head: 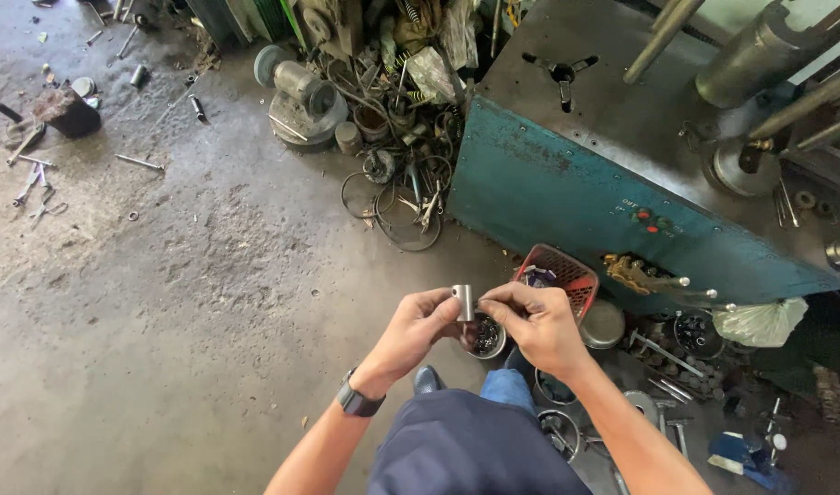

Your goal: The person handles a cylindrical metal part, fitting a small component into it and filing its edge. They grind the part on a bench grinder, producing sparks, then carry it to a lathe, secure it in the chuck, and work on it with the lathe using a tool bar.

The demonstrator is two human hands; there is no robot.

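Both hands pinch a small metal cylinder above a tin of small parts.

Loose tools [35, 179] lie on the concrete floor [191, 302] at far left, with a scrap pile of rings and wire [392, 137] further in. The left hand [411, 330], a dark watch [357, 401] on its wrist, closes its fingertips on the short metal cylinder [464, 302] held upright at chest front; the right hand [539, 325] grips it from the other side. Just below sits a round tin of small parts [486, 337]. A red plastic basket [559, 275] stands beside the teal machine [566, 192].
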